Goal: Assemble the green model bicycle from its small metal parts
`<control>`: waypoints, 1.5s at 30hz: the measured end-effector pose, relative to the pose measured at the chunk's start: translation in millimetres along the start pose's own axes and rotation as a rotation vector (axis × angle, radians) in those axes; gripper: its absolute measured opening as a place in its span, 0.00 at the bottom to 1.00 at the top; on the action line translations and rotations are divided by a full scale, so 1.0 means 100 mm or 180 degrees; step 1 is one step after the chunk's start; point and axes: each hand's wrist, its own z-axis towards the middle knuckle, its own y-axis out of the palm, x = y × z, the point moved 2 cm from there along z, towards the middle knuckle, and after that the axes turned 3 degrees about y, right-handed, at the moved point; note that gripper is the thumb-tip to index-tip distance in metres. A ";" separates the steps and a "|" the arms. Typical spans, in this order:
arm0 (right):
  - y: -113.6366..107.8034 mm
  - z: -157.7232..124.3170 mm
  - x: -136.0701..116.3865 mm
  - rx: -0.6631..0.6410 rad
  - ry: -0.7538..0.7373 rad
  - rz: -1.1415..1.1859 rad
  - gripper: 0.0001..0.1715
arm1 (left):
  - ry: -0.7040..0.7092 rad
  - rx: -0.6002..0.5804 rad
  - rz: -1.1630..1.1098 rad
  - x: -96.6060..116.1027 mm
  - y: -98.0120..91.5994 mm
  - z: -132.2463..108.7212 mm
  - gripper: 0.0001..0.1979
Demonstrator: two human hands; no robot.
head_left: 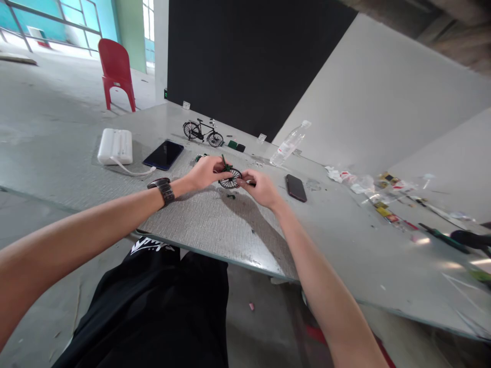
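A small black spoked wheel with a green fork piece (229, 179) is held just above the grey table (215, 230) between both hands. My left hand (205, 173) is closed on the green part and the wheel's left side. Pinched at the wheel's right edge are the fingers of my right hand (260, 187). A finished model bicycle (202, 132) stands farther back on the table. A tiny green part (230, 197) lies right under the wheel.
A white power bank (115, 146) with cable and a dark phone (163, 154) lie at the left. Another phone (295, 187) lies right of my hands, a plastic bottle (289, 144) behind it. Wrappers and small tools (387, 204) are scattered at the right. A red chair (115, 71) stands beyond.
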 end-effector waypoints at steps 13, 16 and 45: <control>0.04 0.01 -0.01 0.0250 -0.0010 0.0364 0.17 | -0.0441 -0.0151 -0.0819 -0.04 0.02 0.03 0.10; 0.03 0.01 -0.01 0.0291 0.0023 0.0366 0.17 | -0.0349 -0.0217 -0.0882 -0.07 0.03 0.04 0.12; -0.11 0.07 0.21 0.0451 0.0389 -0.1145 0.15 | -0.0677 0.1287 -0.1220 -0.23 -0.09 0.06 0.11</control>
